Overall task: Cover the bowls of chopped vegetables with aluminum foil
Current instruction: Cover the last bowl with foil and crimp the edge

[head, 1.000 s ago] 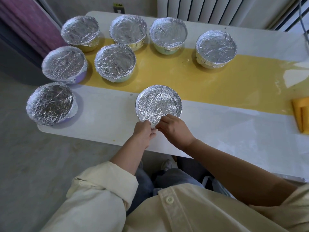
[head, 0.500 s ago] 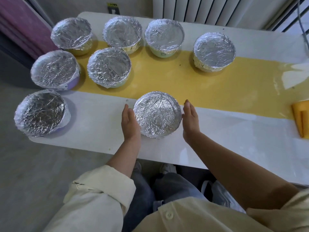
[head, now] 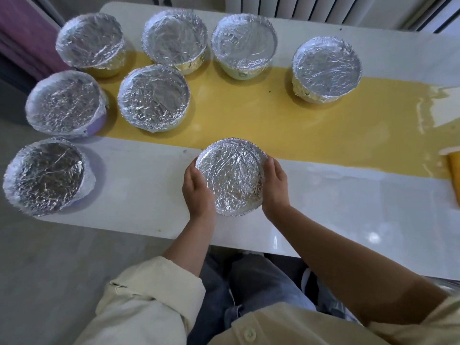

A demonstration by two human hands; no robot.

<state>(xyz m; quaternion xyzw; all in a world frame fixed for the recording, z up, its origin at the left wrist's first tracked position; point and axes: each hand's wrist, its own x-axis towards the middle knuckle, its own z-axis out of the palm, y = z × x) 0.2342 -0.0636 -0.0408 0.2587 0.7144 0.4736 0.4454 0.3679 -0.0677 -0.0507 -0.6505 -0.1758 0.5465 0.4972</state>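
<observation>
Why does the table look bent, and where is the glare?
Head view: the wide-angle lens bows the table; glare sits on its glossy top at the right; the foil-covered bowl held between the left hand and right hand glints; nothing looks blurred.

white table (head: pixel 348 220) with a yellow strip (head: pixel 273 115) along its middle, white radiator (head: pixel 323 8) behind, purple fabric (head: pixel 20 33) at left, grey floor (head: pixel 49 257)
</observation>
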